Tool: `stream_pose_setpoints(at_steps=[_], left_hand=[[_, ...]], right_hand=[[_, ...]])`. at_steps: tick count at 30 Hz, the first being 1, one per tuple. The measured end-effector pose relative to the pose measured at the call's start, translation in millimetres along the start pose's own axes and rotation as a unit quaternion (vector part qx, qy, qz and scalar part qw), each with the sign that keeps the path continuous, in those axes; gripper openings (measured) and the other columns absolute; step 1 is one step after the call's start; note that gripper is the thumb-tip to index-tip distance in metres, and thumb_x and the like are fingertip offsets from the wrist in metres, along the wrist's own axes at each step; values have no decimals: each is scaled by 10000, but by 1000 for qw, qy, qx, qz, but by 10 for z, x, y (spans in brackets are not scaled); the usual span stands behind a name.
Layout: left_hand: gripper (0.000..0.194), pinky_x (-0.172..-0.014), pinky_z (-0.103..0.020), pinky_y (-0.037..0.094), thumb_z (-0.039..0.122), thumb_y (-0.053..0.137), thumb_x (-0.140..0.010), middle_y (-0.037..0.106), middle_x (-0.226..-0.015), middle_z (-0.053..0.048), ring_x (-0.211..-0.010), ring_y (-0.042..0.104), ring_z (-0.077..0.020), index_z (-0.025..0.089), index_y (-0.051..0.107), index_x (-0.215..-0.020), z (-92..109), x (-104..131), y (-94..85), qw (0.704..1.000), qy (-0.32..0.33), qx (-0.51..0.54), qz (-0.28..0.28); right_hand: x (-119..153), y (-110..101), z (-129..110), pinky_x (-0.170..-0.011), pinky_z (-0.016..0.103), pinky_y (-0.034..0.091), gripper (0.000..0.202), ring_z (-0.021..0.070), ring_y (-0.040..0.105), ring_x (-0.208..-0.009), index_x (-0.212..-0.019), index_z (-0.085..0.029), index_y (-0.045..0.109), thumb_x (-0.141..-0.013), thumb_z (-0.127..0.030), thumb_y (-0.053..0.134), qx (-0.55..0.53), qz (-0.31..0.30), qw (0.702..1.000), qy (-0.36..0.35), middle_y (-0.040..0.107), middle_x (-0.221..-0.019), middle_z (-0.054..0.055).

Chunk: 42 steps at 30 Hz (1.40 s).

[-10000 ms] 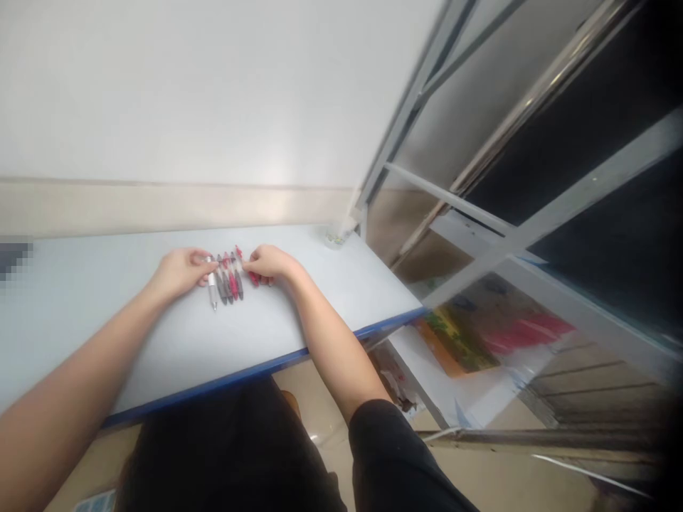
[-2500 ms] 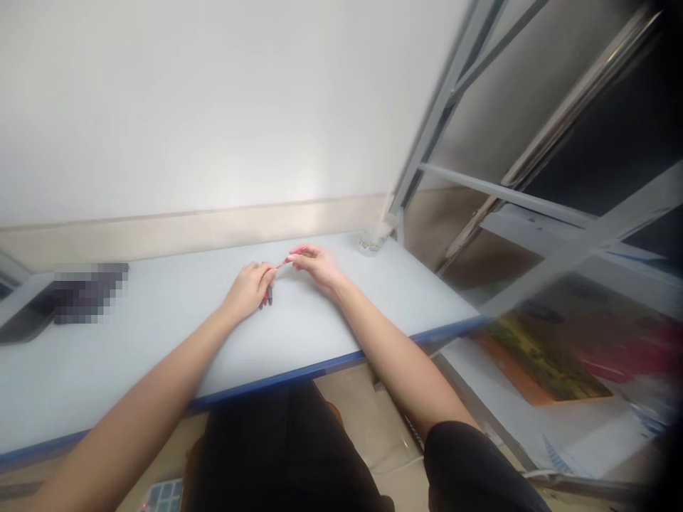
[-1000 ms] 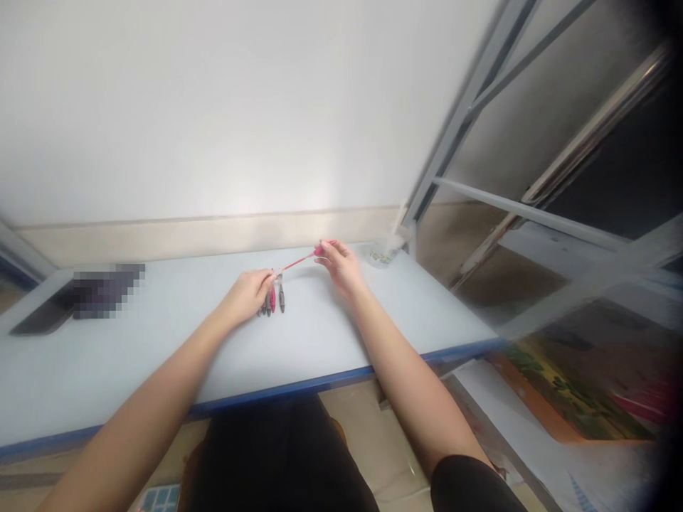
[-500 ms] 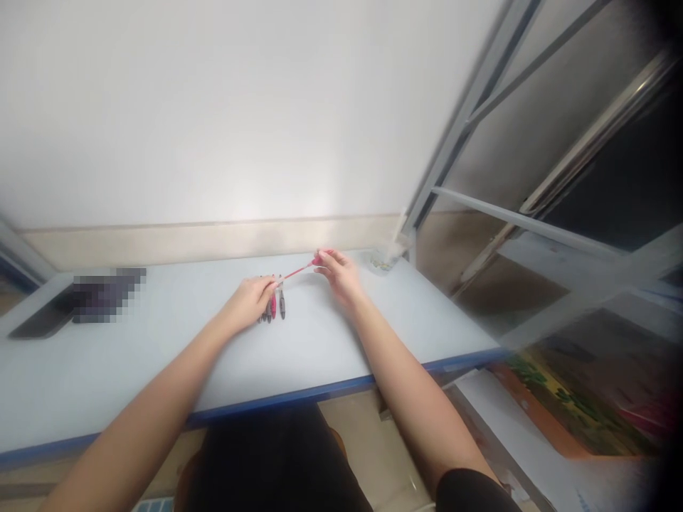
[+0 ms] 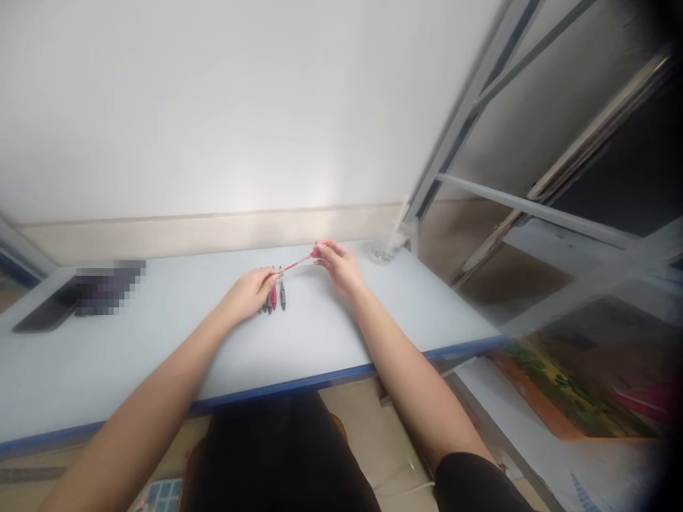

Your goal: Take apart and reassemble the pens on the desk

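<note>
My left hand is closed in a pinch over the pens, gripping the left end of a thin red pen refill. The refill slants up to the right, and its far end meets a pink pen barrel. Thumb and fingers of my right hand are closed on that barrel, above the table. Below and beside my left hand lie several grey pens and a pink pen, side by side. My left fingers partly hide them.
The pale table has a blue front edge and a wall behind it. On the left lies a dark flat device, partly pixelated. A clear container stands at the back right, by a metal frame.
The view has tilted slightly. Both hands keep their hold; the stretch of refill nearest the pink barrel now looks pale, where red showed before.
</note>
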<state>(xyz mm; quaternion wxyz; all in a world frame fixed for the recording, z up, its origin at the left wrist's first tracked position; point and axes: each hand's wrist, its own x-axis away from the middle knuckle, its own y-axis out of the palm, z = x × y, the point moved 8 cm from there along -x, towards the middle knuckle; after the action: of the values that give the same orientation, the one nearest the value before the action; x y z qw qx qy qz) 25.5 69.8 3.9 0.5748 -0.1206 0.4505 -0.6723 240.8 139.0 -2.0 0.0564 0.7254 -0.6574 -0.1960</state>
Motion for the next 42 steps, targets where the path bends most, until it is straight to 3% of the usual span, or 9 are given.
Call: stream_pose_setpoints(at_steps=[12, 19, 26, 34, 36, 39, 42], left_hand=[[368, -747, -340, 524, 438, 442, -1069, 767, -855, -64, -734, 653, -220, 227, 739, -1016, 24, 6, 1, 1000, -17, 18, -5], [381, -735, -337, 501, 426, 424, -1073, 723, -793, -55, -717, 643, -215, 227, 711, -921, 39, 10, 19, 1000, 4, 13, -7], [419, -712, -333, 485, 490, 410, -1078, 683, -670, -14, -633, 612, -196, 222, 703, -944, 59, 27, 74, 998, -14, 56, -35], [527, -609, -303, 484, 618, 451, -1045, 660, -655, -14, -554, 588, -165, 179, 736, -979, -24, 48, 183, 979, -66, 173, -90], [533, -594, -296, 483, 631, 475, -1034, 655, -652, -12, -542, 583, -159, 175, 748, -998, -36, 46, 189, 977, -68, 182, -94], [503, -578, -288, 476, 611, 507, -1026, 639, -621, -1, -528, 569, -156, 180, 766, -1015, -56, 35, 121, 984, -68, 157, -52], [466, -586, -291, 492, 582, 534, -1023, 678, -638, -15, -558, 595, -168, 188, 784, -1019, -43, 34, 70, 988, -52, 140, -27]], right_hand=[[0, 5, 25, -837, 335, 568, 449, 200, 698, -913, -907, -227, 774, -639, -535, 963, -2, -11, 1000, 1, 726, -875, 31], [14, 95, 62, -842, 345, 564, 428, 194, 696, -881, -855, -217, 773, -646, -541, 959, 7, -33, 999, -5, 733, -845, 36], [94, 250, 168, -810, 362, 574, 436, 227, 736, -916, -930, -202, 814, -637, -476, 983, 27, -107, 993, 46, 775, -873, 60], [139, 297, 88, -816, 359, 569, 359, 235, 754, -949, -924, -203, 817, -672, -410, 966, 102, -191, 976, 35, 822, -1002, 84], [136, 290, 77, -785, 344, 558, 379, 213, 740, -866, -919, -185, 800, -680, -438, 951, 131, -192, 972, 31, 816, -946, 85], [137, 285, 73, -727, 318, 526, 420, 173, 681, -714, -899, -168, 751, -714, -509, 913, 177, -181, 967, 23, 765, -784, 55], [173, 318, 70, -695, 299, 485, 435, 151, 613, -637, -785, -181, 669, -823, -592, 806, 240, -192, 952, 12, 679, -654, 17]])
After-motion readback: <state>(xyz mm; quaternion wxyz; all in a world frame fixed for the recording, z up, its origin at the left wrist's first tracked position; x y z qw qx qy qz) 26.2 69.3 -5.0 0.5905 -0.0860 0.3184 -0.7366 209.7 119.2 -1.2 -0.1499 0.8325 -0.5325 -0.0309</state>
